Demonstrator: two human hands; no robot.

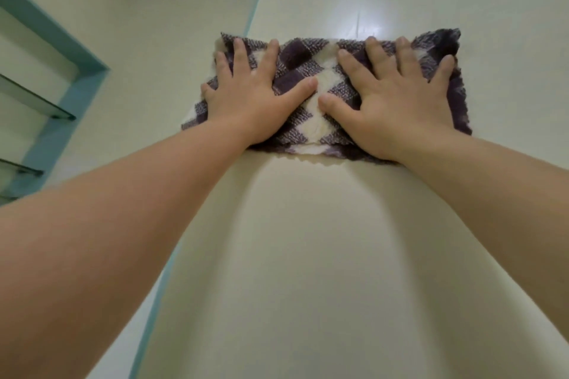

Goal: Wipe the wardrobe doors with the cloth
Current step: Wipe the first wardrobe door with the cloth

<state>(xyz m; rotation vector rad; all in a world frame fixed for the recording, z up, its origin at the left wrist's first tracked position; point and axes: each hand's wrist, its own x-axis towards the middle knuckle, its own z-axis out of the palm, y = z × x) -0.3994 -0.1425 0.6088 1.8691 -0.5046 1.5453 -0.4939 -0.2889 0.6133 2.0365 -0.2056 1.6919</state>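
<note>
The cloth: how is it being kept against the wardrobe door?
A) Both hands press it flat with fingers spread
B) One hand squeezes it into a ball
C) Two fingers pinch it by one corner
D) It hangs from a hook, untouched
A: the left hand and the right hand lie side by side on the cloth, fingers straight and spread, pressing it flat on the wardrobe door.
</note>
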